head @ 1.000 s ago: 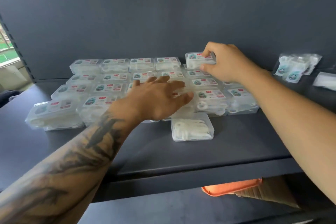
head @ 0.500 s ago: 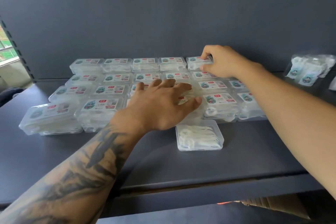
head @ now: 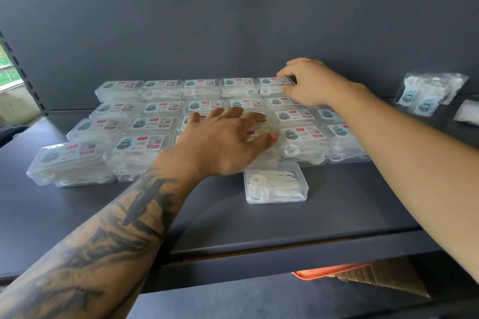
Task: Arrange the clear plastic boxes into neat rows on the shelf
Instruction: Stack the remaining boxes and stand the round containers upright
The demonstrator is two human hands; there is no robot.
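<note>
The tattooed left forearm reaches in from the lower left, and the left hand (head: 228, 142) lies palm down with fingers spread flat on the clear plastic boxes in the middle of the block. The right arm stretches in from the right edge, and the right hand (head: 308, 83) curls over the back-row box (head: 273, 85), fingers and thumb pinching its far right end.

The boxes sit on the dark shelf (head: 337, 210) in rows against the rear wall. The back row holds five boxes, the pinched box being its rightmost. Three more rows stand in front of it, partly hidden by the hands, so their full count cannot be told. One unlabelled box (head: 276, 182) lies alone, in front of the block and apart from the pinched box.

To the right of the pinched box, well apart, lie plastic pouches (head: 430, 92)
</note>
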